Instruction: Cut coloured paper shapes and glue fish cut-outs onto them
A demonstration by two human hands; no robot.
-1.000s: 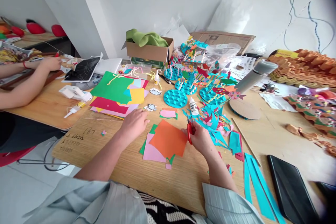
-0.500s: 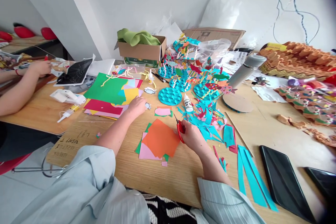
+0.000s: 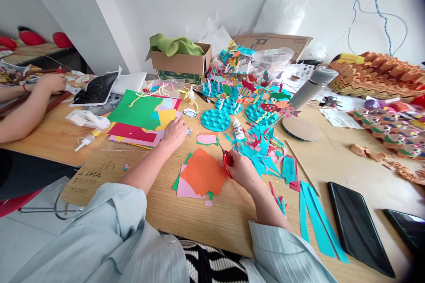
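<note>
My right hand (image 3: 243,168) is closed around the red-handled scissors (image 3: 227,169). The narrow blades point away from me, beside the right corner of an orange paper square (image 3: 202,172). That square lies over pink paper (image 3: 186,188) and green paper. My left hand (image 3: 175,132) is palm down at the right edge of the coloured sheets, fingers slightly apart and partly hidden. Just right of its fingers is a small paper fish cutout (image 3: 189,131); whether they touch it I cannot tell. A larger fish cutout (image 3: 190,112) lies farther back. A small pink paper piece (image 3: 206,139) sits between my hands.
A white glue bottle (image 3: 238,129) stands among blue paper scraps (image 3: 262,157). Behind are blue round bases (image 3: 215,119) with paper fish, and a grey flask (image 3: 314,88). A black phone (image 3: 360,225) lies at right. Another person's hand (image 3: 51,83) works at far left.
My left hand has shifted slightly, its fingers a little more spread beside the small fish cutout. My right hand still holds the scissors in nearly the same place. The view has moved slightly.
</note>
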